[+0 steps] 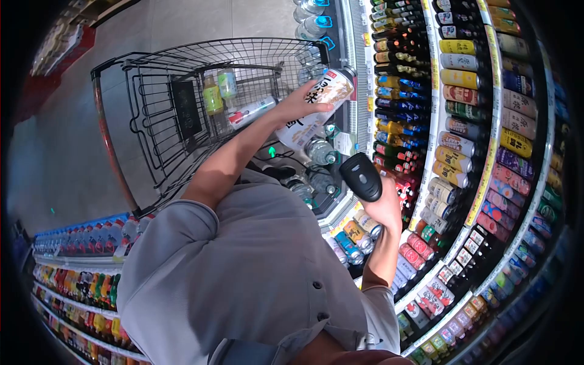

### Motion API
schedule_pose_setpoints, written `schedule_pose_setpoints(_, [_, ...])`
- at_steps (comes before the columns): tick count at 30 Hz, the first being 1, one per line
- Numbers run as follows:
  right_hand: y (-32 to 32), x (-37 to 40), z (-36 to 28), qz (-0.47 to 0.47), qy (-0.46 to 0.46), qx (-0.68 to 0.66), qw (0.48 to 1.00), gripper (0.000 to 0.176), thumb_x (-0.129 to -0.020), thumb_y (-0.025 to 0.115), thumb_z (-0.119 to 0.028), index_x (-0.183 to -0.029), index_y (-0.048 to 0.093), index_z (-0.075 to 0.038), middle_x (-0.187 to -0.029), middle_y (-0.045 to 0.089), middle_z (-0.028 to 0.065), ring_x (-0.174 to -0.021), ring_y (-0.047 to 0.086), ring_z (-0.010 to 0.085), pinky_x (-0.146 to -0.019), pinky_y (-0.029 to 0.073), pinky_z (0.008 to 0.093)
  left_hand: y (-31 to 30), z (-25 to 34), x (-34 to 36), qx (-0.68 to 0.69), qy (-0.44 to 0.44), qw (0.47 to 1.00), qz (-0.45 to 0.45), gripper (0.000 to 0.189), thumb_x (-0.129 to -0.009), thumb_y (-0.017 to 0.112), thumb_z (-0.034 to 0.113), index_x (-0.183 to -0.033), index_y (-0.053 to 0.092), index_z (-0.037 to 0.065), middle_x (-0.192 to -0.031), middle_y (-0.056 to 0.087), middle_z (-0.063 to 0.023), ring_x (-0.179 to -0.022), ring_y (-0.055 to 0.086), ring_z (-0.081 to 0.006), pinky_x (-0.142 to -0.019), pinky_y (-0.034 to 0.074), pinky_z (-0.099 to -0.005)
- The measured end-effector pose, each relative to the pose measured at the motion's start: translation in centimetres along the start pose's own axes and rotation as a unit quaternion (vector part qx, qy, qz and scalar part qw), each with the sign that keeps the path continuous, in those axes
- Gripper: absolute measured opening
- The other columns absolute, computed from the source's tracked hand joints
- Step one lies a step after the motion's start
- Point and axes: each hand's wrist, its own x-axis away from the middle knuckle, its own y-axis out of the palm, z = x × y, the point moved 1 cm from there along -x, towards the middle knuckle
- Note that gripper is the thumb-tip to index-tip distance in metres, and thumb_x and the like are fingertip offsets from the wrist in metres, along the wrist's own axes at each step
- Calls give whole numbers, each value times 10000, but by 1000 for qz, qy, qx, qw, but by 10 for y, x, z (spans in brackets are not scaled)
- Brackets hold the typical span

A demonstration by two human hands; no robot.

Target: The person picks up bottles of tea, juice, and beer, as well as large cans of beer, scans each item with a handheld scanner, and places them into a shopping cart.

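Note:
My left hand (302, 104) is closed around a large white printed container (328, 91) with black characters and a gold-brown picture. It is tilted, held between the shopping cart and the drink shelves. In my right hand (384, 204) is a black handheld barcode scanner (361, 176), its head towards the container side. The fingers of this hand are partly hidden behind the scanner. Just below the container, clear water bottles (320, 151) stand low by the shelf base. Inside the wire shopping cart (143, 140) are a yellow-labelled bottle (213, 99), a green-white bottle (227, 83) and a red-white cylinder (252, 112).
Curved shelves of cans (459, 79) and dark bottles (395, 79) rise close on the right. Other shelves with bottles (85, 237) stand at lower left. Grey tiled floor (67, 152) lies left of the cart. More large water bottles (310, 27) line the shelf foot at the top.

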Motion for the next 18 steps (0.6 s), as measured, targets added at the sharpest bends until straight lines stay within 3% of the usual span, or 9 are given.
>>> schedule_pose_setpoints(1, [3,0,1,17,4,-49,999,160,-735,707,-63,-865,676,24,-759,693,187,-709,711,276,-659,519,364,-4,-4,0,-16,6,1000,10,1079,-714,874,456,-1533,326,13,-1331,600,-172,-1153,615,-230,-964,494,-385])
schedule_pose_setpoints(2, [5,-1,7,19,13,-68,997,171,-762,735,-63,-902,691,26,-778,718,147,-735,709,196,-681,526,340,-11,-12,-3,-15,21,999,27,990,-698,885,425,-1467,425,4,-1270,640,-159,-1082,650,-232,-932,514,-376])
schedule_pose_setpoints(5, [21,1,25,58,8,-138,989,229,-768,786,-80,-951,701,29,-815,735,127,-766,701,165,-713,534,325,-43,-29,-7,-77,-30,994,74,863,-677,895,374,-1361,526,-1,-1191,682,-148,-996,679,-219,-884,533,-360])
schedule_pose_setpoints(6, [29,2,30,60,9,-161,985,215,-792,807,-52,-968,695,3,-851,721,38,-765,634,97,-730,514,287,-55,-37,-11,-165,-51,977,128,667,-700,882,287,-1235,605,-1,-1118,707,-111,-933,679,-176,-855,535,-337])
schedule_pose_setpoints(10, [73,7,51,61,91,-255,961,299,-797,823,-82,-1067,726,-1,-915,744,35,-812,650,84,-752,526,296,-104,-63,-23,-170,-84,962,195,673,-664,893,282,-1200,598,0,-1094,703,-126,-911,679,-195,-845,536,-342])
schedule_pose_setpoints(12, [102,8,61,56,95,-231,967,279,-808,824,-124,-1039,730,0,-867,743,63,-778,664,105,-726,534,308,-137,-107,-51,-237,-115,918,295,804,-579,899,393,-1224,569,44,-1135,703,-163,-1001,694,-286,-870,537,-396])
schedule_pose_setpoints(15, [148,23,78,79,73,-246,963,274,-814,834,-183,-993,731,-2,-815,731,90,-721,667,134,-676,534,326,-157,-130,-84,-313,-114,887,319,841,-568,888,378,-1265,527,77,-1170,687,-190,-1072,675,-341,-906,526,-428])
schedule_pose_setpoints(16, [157,28,78,60,134,-233,961,278,-810,839,-197,-983,732,-6,-809,730,83,-707,663,135,-662,532,328,-160,-132,-94,-346,-119,882,297,917,-579,884,368,-1352,473,93,-1208,673,-196,-1116,656,-363,-937,518,-439])
schedule_pose_setpoints(18, [177,46,91,4,271,-266,925,290,-801,848,-229,-957,731,-14,-775,717,49,-673,649,131,-620,519,331,-161,-141,-111,-392,-121,867,284,945,-579,886,370,-1377,460,96,-1220,670,-192,-1126,653,-361,-948,516,-435])
